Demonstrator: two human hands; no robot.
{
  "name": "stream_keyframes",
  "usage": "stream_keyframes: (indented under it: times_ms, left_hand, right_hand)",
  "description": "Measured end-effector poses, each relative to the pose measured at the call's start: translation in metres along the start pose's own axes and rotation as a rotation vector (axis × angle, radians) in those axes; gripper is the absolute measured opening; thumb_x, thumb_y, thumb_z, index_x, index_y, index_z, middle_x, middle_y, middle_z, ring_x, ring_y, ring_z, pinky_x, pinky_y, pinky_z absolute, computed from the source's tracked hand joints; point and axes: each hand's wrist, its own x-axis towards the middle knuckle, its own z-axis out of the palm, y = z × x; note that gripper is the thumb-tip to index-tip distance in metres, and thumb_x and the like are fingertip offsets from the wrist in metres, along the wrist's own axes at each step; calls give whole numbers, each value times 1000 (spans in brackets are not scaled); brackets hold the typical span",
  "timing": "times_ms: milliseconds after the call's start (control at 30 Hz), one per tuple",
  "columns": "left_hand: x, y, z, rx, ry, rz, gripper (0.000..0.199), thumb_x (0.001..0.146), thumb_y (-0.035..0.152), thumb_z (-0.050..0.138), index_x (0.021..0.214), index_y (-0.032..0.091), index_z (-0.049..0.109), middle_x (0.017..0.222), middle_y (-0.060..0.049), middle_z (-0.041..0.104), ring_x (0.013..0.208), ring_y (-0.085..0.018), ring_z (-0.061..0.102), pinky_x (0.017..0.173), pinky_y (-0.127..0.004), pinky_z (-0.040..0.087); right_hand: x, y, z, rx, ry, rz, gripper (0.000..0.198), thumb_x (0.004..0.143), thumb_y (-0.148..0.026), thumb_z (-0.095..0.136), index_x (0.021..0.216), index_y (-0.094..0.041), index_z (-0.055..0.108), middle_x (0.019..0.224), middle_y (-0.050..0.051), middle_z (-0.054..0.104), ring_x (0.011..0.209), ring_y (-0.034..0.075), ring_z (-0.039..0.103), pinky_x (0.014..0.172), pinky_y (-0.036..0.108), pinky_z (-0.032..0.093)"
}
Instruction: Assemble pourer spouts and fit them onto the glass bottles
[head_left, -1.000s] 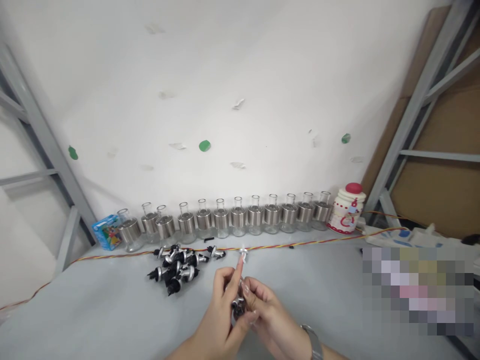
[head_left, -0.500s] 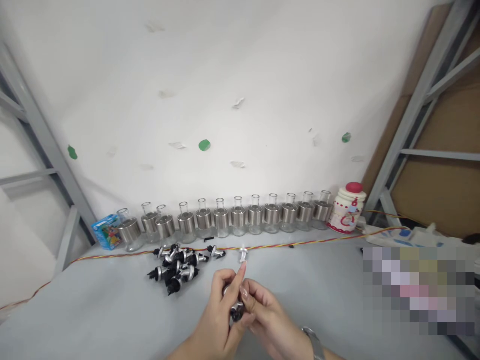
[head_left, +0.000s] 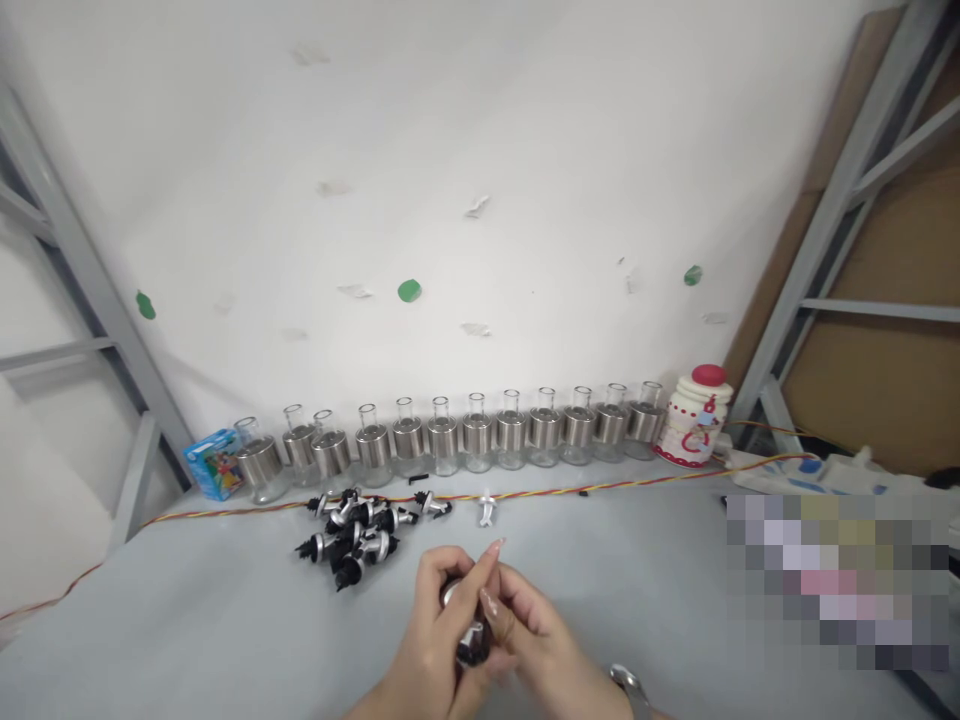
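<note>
My left hand [head_left: 442,625] is closed around a black and silver bottle pourer [head_left: 472,640], held low over the table near its front. Its fingers cover much of the pourer. My right hand [head_left: 529,630] is closed against the same pourer from the right, thumb and fingertips pressed at its side. Just beyond my fingers lies a small white plastic piece [head_left: 487,511]. To the left, several more pourers [head_left: 352,535] lie in a loose heap, and a single pourer [head_left: 433,504] rests a little apart from them.
Along the wall stands a row of several glass bottles with steel sleeves [head_left: 476,430]. A blue box [head_left: 214,465] is at its left end, a cream jar with a red lid [head_left: 694,420] at its right. A red-yellow twisted wire [head_left: 540,491] crosses the grey table [head_left: 637,570].
My left index finger has bent back from near the white piece toward the pourer. Both hands have shifted slightly, and the pourer sits a little lower.
</note>
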Motion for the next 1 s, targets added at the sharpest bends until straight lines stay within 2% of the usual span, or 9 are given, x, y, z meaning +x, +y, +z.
stream_keyframes:
  times_ms: [67, 200, 267, 367, 500, 633, 867, 1000]
  left_hand:
    - [2, 1, 3, -96, 1, -97, 51, 82, 36, 41, 131, 25, 31, 97, -8, 34, 90, -21, 44, 75, -36, 47]
    - [7, 5, 7, -304, -33, -390, 45, 85, 37, 33, 129, 27, 33, 98, -7, 32, 80, -17, 47, 55, -27, 51]
    - [9, 7, 7, -300, -45, -434, 48, 83, 37, 41, 129, 26, 33, 100, -7, 32, 82, -17, 48, 58, -28, 51]
    - [10, 10, 6, -273, -41, -397, 49, 82, 34, 44, 128, 26, 34, 102, -7, 30, 87, -17, 47, 69, -31, 51]
    - [8, 9, 5, -283, -72, -296, 49, 84, 31, 38, 132, 27, 27, 101, -7, 29, 88, -18, 45, 64, -29, 51]
    - [6, 5, 3, -144, -74, -181, 53, 83, 26, 41, 133, 25, 25, 102, -8, 31, 96, -20, 43, 82, -37, 45]
    - [6, 2, 2, -66, -114, -157, 62, 79, 26, 48, 135, 25, 20, 104, -8, 30, 101, -22, 40, 85, -37, 42]
    - [7, 2, 0, -60, -136, -128, 62, 81, 26, 45, 136, 25, 16, 105, -8, 28, 101, -22, 38, 90, -39, 38]
  right_hand:
    - [2, 1, -2, -48, 18, 6, 32, 78, -49, 49, 74, -18, 44, 60, -5, 42, 51, 7, 37, 49, 19, 31]
    - [6, 3, -4, -112, 86, 19, 36, 79, -52, 45, 68, -19, 38, 53, -7, 36, 46, 6, 33, 45, 19, 30]
    - [7, 3, -5, -129, 99, 13, 37, 78, -53, 46, 66, -20, 36, 54, -8, 34, 46, 6, 31, 45, 19, 29]
    - [6, 0, -4, -146, 100, 1, 38, 77, -55, 47, 66, -19, 36, 55, -8, 33, 47, 6, 29, 46, 19, 27]
    - [3, -3, -1, -126, 89, -12, 37, 77, -53, 48, 66, -19, 37, 56, -8, 33, 48, 6, 27, 46, 19, 26]
    - [2, -3, -2, -112, 87, -21, 36, 77, -52, 49, 67, -19, 39, 56, -7, 34, 48, 6, 27, 46, 19, 24]
    - [6, 0, -5, -9, 103, 66, 37, 74, -51, 54, 65, -18, 39, 53, -7, 36, 46, 5, 27, 46, 19, 21]
    - [6, 0, -4, -7, 111, 74, 40, 71, -53, 56, 63, -18, 38, 52, -8, 35, 46, 5, 26, 46, 19, 21]
